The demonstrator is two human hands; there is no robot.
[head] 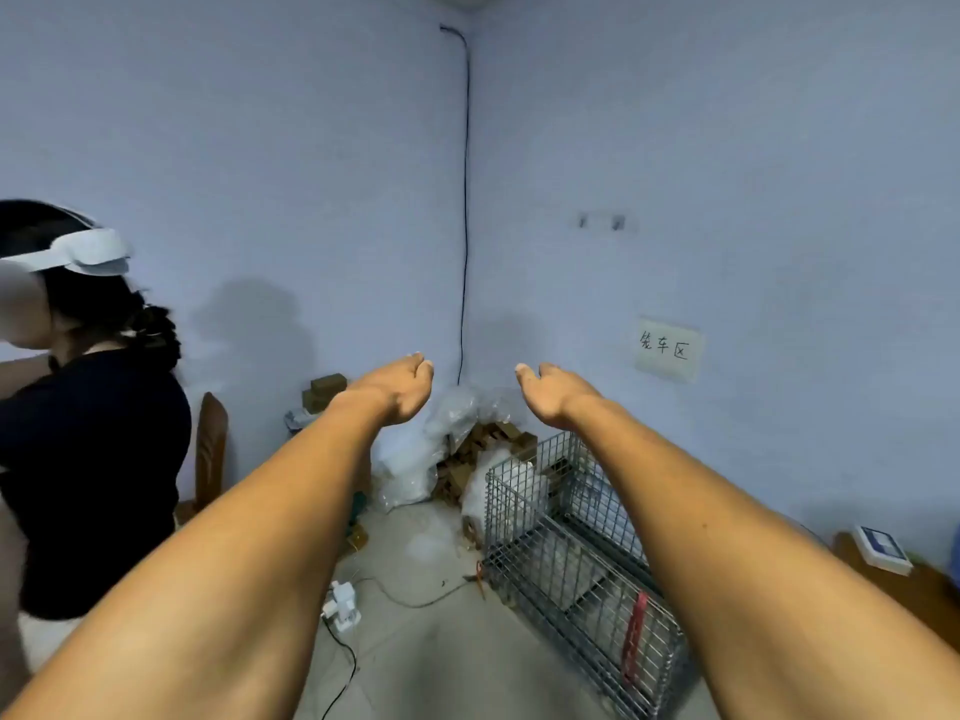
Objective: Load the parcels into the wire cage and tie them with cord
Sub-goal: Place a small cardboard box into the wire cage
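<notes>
Both my arms stretch forward at chest height. My left hand and my right hand face each other, fingers loosely curled, holding nothing. Below my right forearm a wire cage stands on the floor by the right wall, with pale parcels inside and a red cord hanging on its near side. In the corner beyond lies a heap of brown cardboard parcels and clear plastic bags.
A person in a dark top wearing a white headset stands close on the left. A wooden chair is behind that person. A white power strip and black cable lie on the floor. A paper sign hangs on the right wall.
</notes>
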